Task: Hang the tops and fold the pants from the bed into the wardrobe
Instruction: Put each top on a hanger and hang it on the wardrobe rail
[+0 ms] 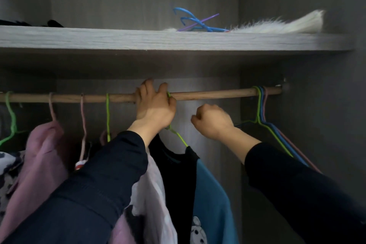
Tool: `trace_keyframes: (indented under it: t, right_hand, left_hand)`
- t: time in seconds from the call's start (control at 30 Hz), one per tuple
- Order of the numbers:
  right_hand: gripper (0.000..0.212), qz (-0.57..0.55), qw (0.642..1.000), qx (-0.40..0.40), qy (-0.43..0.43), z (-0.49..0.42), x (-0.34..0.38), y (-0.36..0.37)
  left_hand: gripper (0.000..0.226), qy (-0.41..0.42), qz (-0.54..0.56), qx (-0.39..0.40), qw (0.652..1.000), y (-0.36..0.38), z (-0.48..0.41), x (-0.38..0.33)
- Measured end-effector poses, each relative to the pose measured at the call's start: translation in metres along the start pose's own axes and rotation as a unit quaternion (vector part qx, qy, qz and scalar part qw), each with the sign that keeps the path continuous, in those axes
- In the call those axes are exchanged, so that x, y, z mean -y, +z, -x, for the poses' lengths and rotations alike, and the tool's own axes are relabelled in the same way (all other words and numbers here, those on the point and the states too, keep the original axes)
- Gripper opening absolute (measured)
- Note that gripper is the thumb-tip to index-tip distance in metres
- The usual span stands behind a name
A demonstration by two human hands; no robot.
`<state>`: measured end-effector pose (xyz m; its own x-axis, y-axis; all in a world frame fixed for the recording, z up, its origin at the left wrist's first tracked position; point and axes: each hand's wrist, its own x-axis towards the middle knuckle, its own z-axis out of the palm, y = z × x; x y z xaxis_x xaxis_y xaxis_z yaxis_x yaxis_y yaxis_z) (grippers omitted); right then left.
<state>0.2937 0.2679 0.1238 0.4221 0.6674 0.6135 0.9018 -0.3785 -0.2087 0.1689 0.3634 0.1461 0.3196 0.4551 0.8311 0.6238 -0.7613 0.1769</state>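
Observation:
A wooden rail (pixel 213 92) runs across the wardrobe under a grey shelf. My left hand (pixel 156 105) grips the hook of a green hanger (pixel 178 135) right at the rail. From that hanger hangs a blue and black top (pixel 210 190) with a spotted figure printed low on it. My right hand (pixel 213 121) hovers just right of the top, below the rail, fingers curled with nothing in them. A white top (pixel 152 188) and a pink top (pixel 45 154) hang further left.
Several bare hangers (pixel 263 109) bunch at the rail's right end, close to the wardrobe wall. More hooks sit along the left part of the rail. On the grey shelf (pixel 138 38) lie blue and purple hangers (pixel 195 22) and a white furry item (pixel 277 24).

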Motion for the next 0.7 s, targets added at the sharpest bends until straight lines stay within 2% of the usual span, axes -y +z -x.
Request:
trace_keyframes:
  t: [0.17,0.23,0.4,0.57,0.7]
  right_hand:
    - [0.031,0.075,0.994,-0.059,0.054,0.016,-0.050,-0.030]
    - [0.030,0.099,0.990,-0.061,0.076,0.021,-0.068,-0.041]
    - [0.025,0.204,0.975,-0.043,0.082,0.030,-0.101,-0.043]
    - [0.043,0.290,0.953,-0.031,0.081,0.029,-0.115,-0.027]
    - [0.030,0.339,0.939,-0.029,0.049,0.027,-0.115,-0.026]
  left_hand:
    - [0.047,0.111,-0.007,0.018,0.994,0.024,-0.003,-0.047]
    - [0.047,0.127,-0.012,0.034,0.991,0.032,-0.004,-0.060]
    - [0.051,0.102,0.009,0.045,0.994,0.042,-0.002,-0.074]
    - [0.048,0.089,0.036,0.042,0.995,0.045,-0.001,-0.074]
    - [0.051,0.090,0.034,0.044,0.994,0.047,0.001,-0.074]
